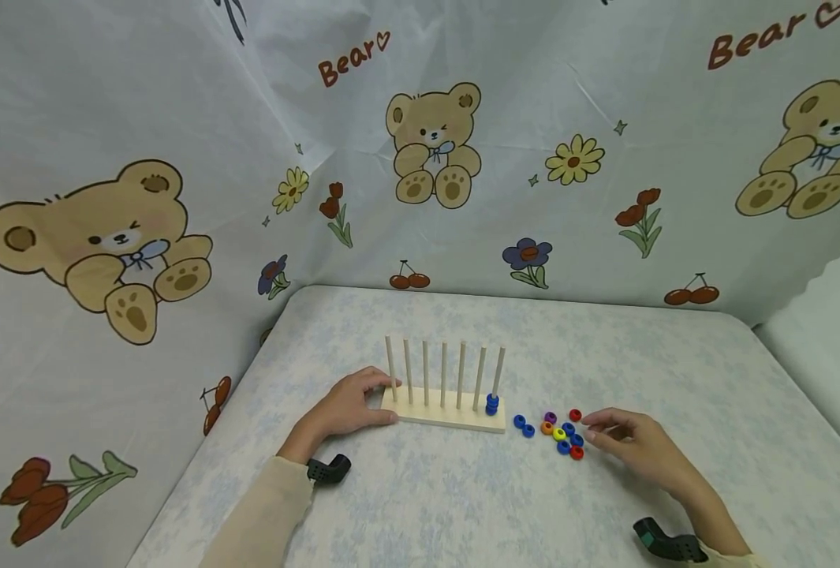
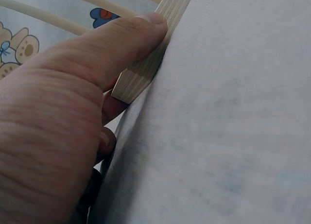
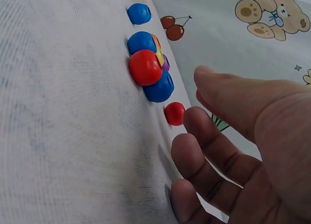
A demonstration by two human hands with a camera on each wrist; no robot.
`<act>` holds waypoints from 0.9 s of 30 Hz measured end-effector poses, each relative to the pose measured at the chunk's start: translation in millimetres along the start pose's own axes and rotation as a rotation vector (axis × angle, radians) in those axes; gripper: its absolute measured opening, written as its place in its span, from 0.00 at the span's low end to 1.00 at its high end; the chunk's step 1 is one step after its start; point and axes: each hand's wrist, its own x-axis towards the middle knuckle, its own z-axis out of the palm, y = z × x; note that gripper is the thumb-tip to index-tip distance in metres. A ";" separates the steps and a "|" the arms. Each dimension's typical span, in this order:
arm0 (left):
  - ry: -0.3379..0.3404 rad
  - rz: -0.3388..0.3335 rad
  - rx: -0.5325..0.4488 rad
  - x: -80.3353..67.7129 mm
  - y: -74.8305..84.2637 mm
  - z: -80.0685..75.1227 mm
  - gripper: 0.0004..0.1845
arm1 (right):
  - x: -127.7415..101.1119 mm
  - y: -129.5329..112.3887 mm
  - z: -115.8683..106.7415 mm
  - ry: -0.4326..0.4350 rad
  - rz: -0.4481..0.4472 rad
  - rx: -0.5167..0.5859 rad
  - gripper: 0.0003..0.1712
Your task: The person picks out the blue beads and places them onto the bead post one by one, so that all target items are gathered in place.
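A wooden peg rack (image 1: 442, 414) with several upright dowels stands on the table. Its left end is gripped by my left hand (image 1: 352, 402), thumb along the front edge and fingers behind; the left wrist view shows the thumb pressing the base (image 2: 141, 76). Blue beads (image 1: 492, 405) are stacked low on the rightmost dowel. To the right of the rack lie loose beads: blue (image 1: 520, 422), yellow (image 1: 559, 434), orange (image 1: 546, 427), purple (image 1: 550, 417) and red (image 1: 577, 453). Beside them my right hand (image 1: 636, 446) hovers with loosely bent fingers, holding nothing, its fingertips near a red bead (image 3: 175, 113).
A pale, blue-mottled cloth covers the table (image 1: 420, 505). Behind and to the left hangs a white curtain (image 1: 363, 237) printed with bears, flowers and cherries. Black wrist cameras (image 1: 330, 470) sit on both wrists.
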 end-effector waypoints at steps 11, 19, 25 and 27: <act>0.004 0.005 0.002 0.4 -0.8 0.1 0.30 | -1.0 3.1 2.0 -0.074 -0.027 0.049 0.13; 0.010 -0.017 -0.001 0.0 1.1 -0.8 0.30 | -1.9 5.4 3.7 -0.079 -0.085 0.039 0.12; -0.010 -0.007 0.003 -0.5 1.3 -1.2 0.30 | -0.2 4.6 4.8 -0.078 -0.059 -0.005 0.11; -0.007 0.001 0.011 0.2 0.5 -1.6 0.30 | 1.0 3.4 4.4 -0.074 -0.071 -0.019 0.10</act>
